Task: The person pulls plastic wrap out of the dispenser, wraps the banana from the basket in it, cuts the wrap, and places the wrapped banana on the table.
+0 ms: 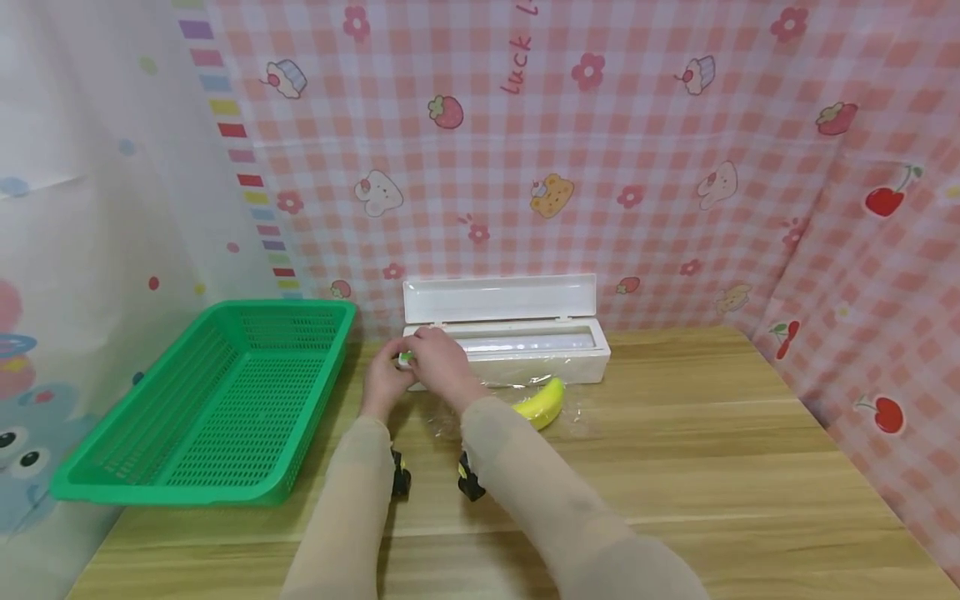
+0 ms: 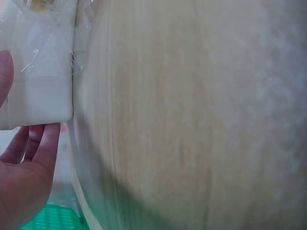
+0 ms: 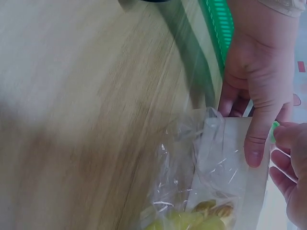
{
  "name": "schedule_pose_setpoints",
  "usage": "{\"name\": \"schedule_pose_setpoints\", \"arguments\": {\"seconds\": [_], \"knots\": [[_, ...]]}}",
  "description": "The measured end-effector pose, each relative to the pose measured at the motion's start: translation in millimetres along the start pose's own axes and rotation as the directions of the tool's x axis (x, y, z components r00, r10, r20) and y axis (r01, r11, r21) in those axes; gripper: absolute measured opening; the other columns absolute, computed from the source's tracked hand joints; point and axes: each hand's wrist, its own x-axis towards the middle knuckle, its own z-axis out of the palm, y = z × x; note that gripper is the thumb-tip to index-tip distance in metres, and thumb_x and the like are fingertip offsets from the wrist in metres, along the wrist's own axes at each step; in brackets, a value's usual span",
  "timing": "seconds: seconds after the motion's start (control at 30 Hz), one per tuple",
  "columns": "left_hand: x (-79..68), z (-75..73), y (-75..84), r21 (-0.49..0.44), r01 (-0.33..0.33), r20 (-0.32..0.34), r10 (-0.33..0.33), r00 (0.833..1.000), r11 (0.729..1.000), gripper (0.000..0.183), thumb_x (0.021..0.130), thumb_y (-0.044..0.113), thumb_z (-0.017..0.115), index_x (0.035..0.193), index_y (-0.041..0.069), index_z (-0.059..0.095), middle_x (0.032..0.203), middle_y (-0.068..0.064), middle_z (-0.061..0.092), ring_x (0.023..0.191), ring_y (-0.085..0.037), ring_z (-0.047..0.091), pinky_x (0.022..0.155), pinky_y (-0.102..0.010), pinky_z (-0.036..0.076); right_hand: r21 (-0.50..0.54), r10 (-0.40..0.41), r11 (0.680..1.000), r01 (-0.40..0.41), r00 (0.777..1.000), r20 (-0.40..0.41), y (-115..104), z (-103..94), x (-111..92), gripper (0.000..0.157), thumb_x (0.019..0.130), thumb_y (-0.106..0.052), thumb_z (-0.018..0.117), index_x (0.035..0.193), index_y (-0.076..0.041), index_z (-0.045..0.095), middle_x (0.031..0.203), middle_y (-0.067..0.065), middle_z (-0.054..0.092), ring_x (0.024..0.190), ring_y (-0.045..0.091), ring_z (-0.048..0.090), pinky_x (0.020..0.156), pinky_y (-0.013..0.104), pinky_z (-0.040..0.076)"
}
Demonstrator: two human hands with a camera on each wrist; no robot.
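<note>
A white plastic-wrap dispenser box stands against the back cloth, its lid raised and a roll of film inside. My left hand grips the box's left end, thumb on the front and fingers round the end. With thumb and fingers my right hand pinches a small green slide cutter on the box's front top edge, near that end. Clear film hangs down the front and lies around a yellow banana, partly hidden by the right sleeve.
A green slotted basket stands on the left of the wooden table. Dark wrist-worn devices show under both forearms. A pink checked cloth rises behind the table and along its right side.
</note>
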Motion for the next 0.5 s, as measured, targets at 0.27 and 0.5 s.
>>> {"name": "schedule_pose_setpoints", "arguments": {"seconds": [0.27, 0.5], "knots": [[-1.2, -1.7, 3.4, -0.027, 0.042, 0.015, -0.042, 0.999, 0.999, 0.055, 0.075, 0.001, 0.076, 0.127, -0.002, 0.061, 0.121, -0.025, 0.064, 0.11, -0.038, 0.059, 0.092, -0.047, 0.049, 0.043, 0.021, 0.999, -0.022, 0.999, 0.025, -2.0, -0.2, 0.6, 0.04, 0.09, -0.008, 0.068, 0.127, -0.023, 0.068, 0.111, -0.001, 0.064, 0.099, 0.016, 0.058, 0.081, 0.027, 0.052], [-1.2, -2.4, 2.4, -0.002, 0.036, 0.019, -0.036, 0.999, 0.999, 0.056, 0.074, 0.003, 0.077, 0.128, -0.001, 0.061, 0.122, -0.025, 0.063, 0.112, -0.038, 0.058, 0.093, -0.048, 0.049, 0.087, 0.011, 0.996, -0.012, 1.0, 0.017, -1.7, 1.8, 1.5, 0.036, 0.089, -0.006, 0.068, 0.121, -0.023, 0.071, 0.107, -0.002, 0.064, 0.096, 0.015, 0.058, 0.08, 0.027, 0.052]]}}
